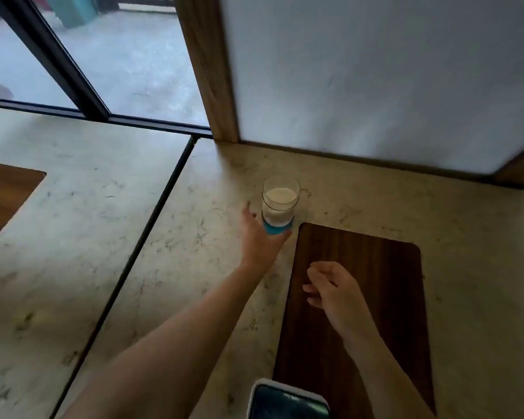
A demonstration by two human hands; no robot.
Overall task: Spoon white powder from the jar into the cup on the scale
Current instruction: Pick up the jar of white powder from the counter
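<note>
Head view, jar: a clear glass jar [280,204] with a blue band at its base stands upright on the pale marbled counter [179,237], lid off, filled with white powder [280,196] nearly to the rim.

Head view, left hand: the left hand [259,237] reaches to the jar from the near left; thumb and fingers wrap the blue base, touching it (how firmly they grip cannot be told, the frame is blurred).

Head view, right hand: the right hand [333,287] hovers near and to the right of the jar, over the dark wooden board [375,267]; fingers loosely curled and apart, holding nothing.

Head view, board: its far left corner lies just beside the jar's base, on the jar's near right side.

Head view, phone-like device: a dark-screened device [288,400] with a light rim lies well nearer than the jar, at the frame's bottom edge, overlapping the board's near left part.

Head view, wall: a white panel [375,80] with a wooden edge [206,68] rises behind the jar.

Head view, window: dark-framed glass [118,55] lies far left of the jar.
</note>
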